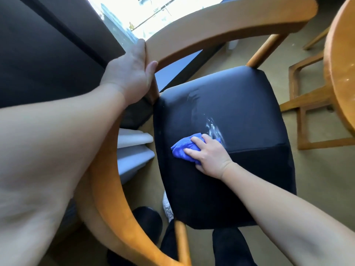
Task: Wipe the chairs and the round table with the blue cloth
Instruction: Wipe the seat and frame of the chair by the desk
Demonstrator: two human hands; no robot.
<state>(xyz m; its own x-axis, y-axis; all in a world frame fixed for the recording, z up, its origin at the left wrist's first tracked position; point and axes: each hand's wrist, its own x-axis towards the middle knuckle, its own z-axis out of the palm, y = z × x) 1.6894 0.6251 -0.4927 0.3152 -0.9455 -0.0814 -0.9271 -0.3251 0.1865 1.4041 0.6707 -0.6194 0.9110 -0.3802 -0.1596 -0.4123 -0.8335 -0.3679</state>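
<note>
Left forearm [48,150] is filling the near foreground; its hand [132,73] is gripping the curved wooden backrest [221,22], fingers wrapped around the rail. Right hand [209,152] is pressing the cloth [184,148] onto the seat [240,104], its grip clenched on the bunched fabric. Cloth is blue, crumpled, lying near the seat's middle. Seat is black, glossy, padded, with a white smear [214,129] just beside the cloth. Round wooden surface [340,64] is showing at the right edge. No readable writing is showing.
</note>
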